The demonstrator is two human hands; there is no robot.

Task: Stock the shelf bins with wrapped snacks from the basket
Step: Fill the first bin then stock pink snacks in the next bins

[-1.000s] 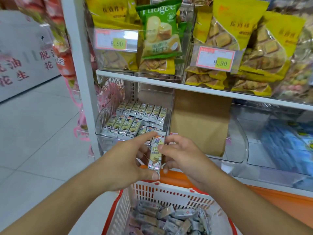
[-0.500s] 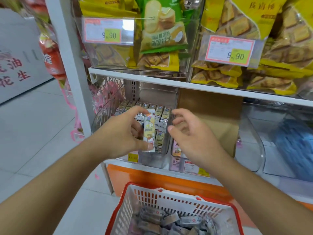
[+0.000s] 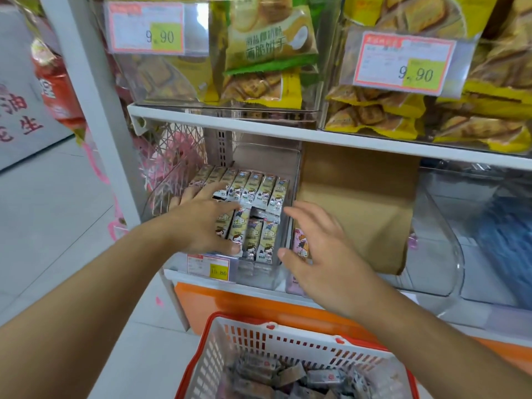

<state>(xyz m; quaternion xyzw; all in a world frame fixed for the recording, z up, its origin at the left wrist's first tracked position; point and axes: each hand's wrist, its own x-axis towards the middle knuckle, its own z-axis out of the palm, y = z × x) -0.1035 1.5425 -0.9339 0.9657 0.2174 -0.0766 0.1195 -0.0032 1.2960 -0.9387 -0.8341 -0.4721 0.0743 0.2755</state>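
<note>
Pressing a wrapped snack bar into the front row, the left hand (image 3: 201, 223) now lies inside the clear plastic shelf bin (image 3: 259, 272), its fingers spread over the cream-and-green wrapped snack bars (image 3: 259, 194) and its thumb at the lower end of one bar near the bin's front wall. Half a second ago that hand pinched a single bar upright in front of the bin; a second ago both hands held it just above the basket. The bar has since gone in among the others, so one more piece looks stocked.

The right hand (image 3: 313, 254) hovers at 3 o'clock of the bin, fingers loose and apart, holding nothing and touching nothing I can make out. It has parted from the bar and drifted right.

At 6 o'clock, the white plastic basket with a red rim (image 3: 288, 341) holds a heap of wrapped snacks (image 3: 288, 378), so plenty remains. The bin's back row looks full; a gap shows in the front row toward 3 o'clock, which seems the likely spot for further bars. I judge the next move to be a reach down into the basket.
</note>
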